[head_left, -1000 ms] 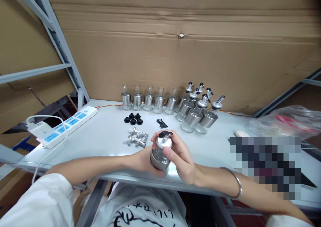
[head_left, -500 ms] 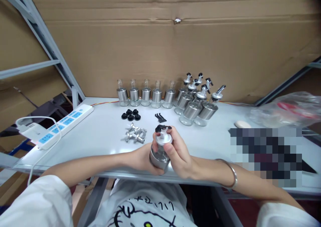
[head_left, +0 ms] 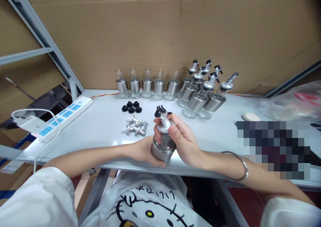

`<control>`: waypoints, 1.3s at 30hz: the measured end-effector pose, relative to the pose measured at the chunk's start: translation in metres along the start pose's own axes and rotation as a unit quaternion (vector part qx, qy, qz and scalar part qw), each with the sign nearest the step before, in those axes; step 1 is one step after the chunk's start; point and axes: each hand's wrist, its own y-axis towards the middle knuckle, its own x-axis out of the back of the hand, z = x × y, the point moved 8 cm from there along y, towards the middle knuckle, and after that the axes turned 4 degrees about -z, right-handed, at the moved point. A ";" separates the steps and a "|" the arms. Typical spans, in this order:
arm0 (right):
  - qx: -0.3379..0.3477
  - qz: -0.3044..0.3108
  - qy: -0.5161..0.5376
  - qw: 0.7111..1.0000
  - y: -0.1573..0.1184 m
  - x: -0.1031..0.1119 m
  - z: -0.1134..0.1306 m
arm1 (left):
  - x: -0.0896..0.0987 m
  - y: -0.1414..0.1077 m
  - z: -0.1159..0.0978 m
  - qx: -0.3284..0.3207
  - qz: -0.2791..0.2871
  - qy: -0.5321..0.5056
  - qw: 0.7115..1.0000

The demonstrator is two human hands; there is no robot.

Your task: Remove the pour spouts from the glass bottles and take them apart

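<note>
Pourer now seen more side-on; same two-handed grip

Since half a sec ago the pourer (head_left: 165,124) has come round in our view: its metal spout, seen more from above then, now leans up & to the L. Our head view has shifted too, so some of that is prob. just the camera. The grip hasn't changed: L hand (head_left: 144,151) is curled round the lower body of the steel-sleeved glass bottle (head_left: 163,153), R hand (head_left: 188,141) is wrapped round its neck w/ the thumb up against the pourer's collar. Both hands are closed only as far as the bottle lets them; neither has anything else.

The bottle is at the near edge of the table (head_left: 100,126), slightly tilted; can't tell if its base touches the top. The black flap (head_left: 157,114) on the spout lines up w/ the small black levers (head_left: 162,108) lying behind, so where one ends & the other starts is hard to say.

For the work in hand, we read this as the pourer being in the neck & getting pressed or turned; how fully it's seated we can't see. Nothing else has moved on the table: five bottles w/o pourers (head_left: 147,85) in a row at the back, fitted bottles (head_left: 198,102) grouped to their R, black stoppers (head_left: 131,109) & loose metal spouts (head_left: 136,129) to the L of the hands.
</note>
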 end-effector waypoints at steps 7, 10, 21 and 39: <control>0.022 0.022 -0.028 0.999 -0.003 -0.002 0.003 | -0.001 -0.002 -0.001 -0.003 0.003 -0.040 0.999; 0.031 0.033 -0.035 0.998 -0.004 -0.005 0.005 | -0.002 -0.002 -0.002 -0.011 0.010 -0.045 0.999; 0.059 0.011 -0.045 0.997 -0.006 -0.004 0.010 | -0.001 -0.002 0.000 0.018 -0.007 -0.056 0.998; 0.165 0.011 -0.040 0.985 -0.016 -0.001 0.009 | 0.175 -0.109 -0.031 0.197 -0.283 0.477 0.808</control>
